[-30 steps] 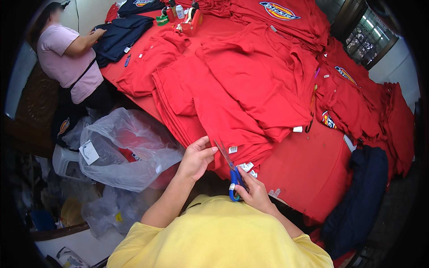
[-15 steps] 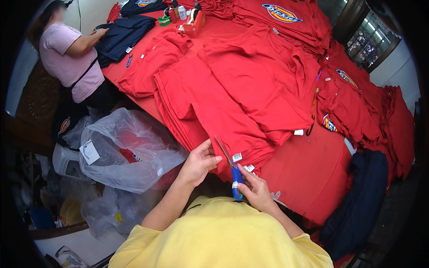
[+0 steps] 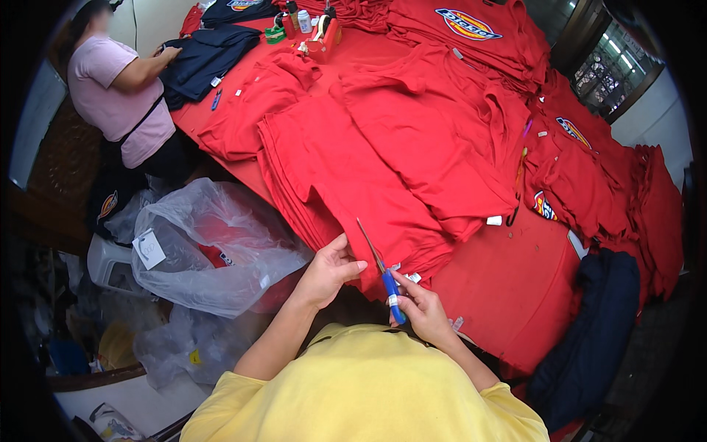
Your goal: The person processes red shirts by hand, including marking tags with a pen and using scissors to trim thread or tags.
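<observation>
A pile of red shirts (image 3: pixel 390 162) lies spread over the near part of the table, with white labels (image 3: pixel 413 278) at its lower hem. My left hand (image 3: pixel 333 274) pinches the hem edge between thumb and fingers. Just to its right, my right hand (image 3: pixel 421 308) grips scissors (image 3: pixel 389 285) by their blue handle. The blades point up and away over the red cloth and look nearly together. Part of the handle is hidden by my right fingers.
A red-covered table (image 3: pixel 508 287) carries more stacks of red shirts (image 3: pixel 471 44). Beside it hang dark garments (image 3: pixel 604 324). To the left stands a clear plastic bag (image 3: pixel 258 283). A person (image 3: pixel 118 88) handles dark clothing (image 3: pixel 210 59) at the far left. Bottles (image 3: pixel 303 20) and a red tape dispenser (image 3: pixel 324 43) stand behind.
The scissors' handle has swung slightly to the right, with my right hand turning a little. A white label beside the blades now shows less of its face. My left hand keeps its pinch.
</observation>
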Tool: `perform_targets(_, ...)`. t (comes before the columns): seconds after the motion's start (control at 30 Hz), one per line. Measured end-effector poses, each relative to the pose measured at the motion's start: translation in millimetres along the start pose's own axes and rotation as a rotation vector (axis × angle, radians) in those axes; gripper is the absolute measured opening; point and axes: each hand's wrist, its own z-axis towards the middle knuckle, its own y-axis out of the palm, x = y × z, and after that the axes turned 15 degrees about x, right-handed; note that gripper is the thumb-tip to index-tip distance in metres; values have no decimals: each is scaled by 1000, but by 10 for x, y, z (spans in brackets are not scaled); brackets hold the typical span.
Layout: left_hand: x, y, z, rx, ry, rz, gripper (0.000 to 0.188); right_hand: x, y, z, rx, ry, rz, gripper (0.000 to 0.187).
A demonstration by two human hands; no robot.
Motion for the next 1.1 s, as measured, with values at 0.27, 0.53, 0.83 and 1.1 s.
perform_targets(0.27, -377, 25, -204, -100, -201, 21, 48, -112, 58, 54, 246, -247, -98, 64)
perform_targets(0.53, -285, -273, 469, 177, -161, -283, 22, 139, 37, 15, 229, -179, -120, 58)
perform_targets(0.83, 512, -1154, 1924, 379, 41, -460, 31, 340, -127, 51, 74, -237, -196, 60)
perform_targets(1.1, 1127, -1175, 2300, 487, 118, -284, 33, 329, -216, 186, 27, -121, -254, 60)
